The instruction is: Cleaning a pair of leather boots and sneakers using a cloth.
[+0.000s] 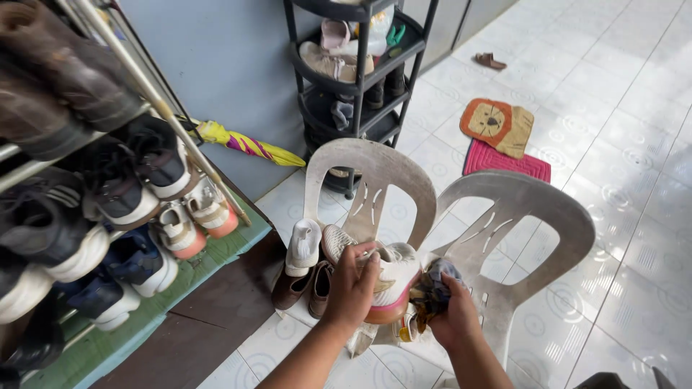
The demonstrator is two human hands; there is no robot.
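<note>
My left hand (351,287) grips a white sneaker with a pink-orange sole (388,277), holding it from the top over the seat of a grey plastic chair (542,216). My right hand (450,313) clutches a bunched dark patterned cloth (435,287) pressed against the sneaker's heel end. Another white shoe (303,247) stands toe-up on the seat of a second grey plastic chair (375,167), and a pair of brown shoes (303,287) sits just below it.
A shoe rack (29,162) packed with several sneakers fills the left. A yellow folded umbrella (249,144) leans at the blue wall. A black tiered shelf (353,79) holds more shoes. A lion-face mat (499,126) and red mat (504,164) lie on the tiled floor.
</note>
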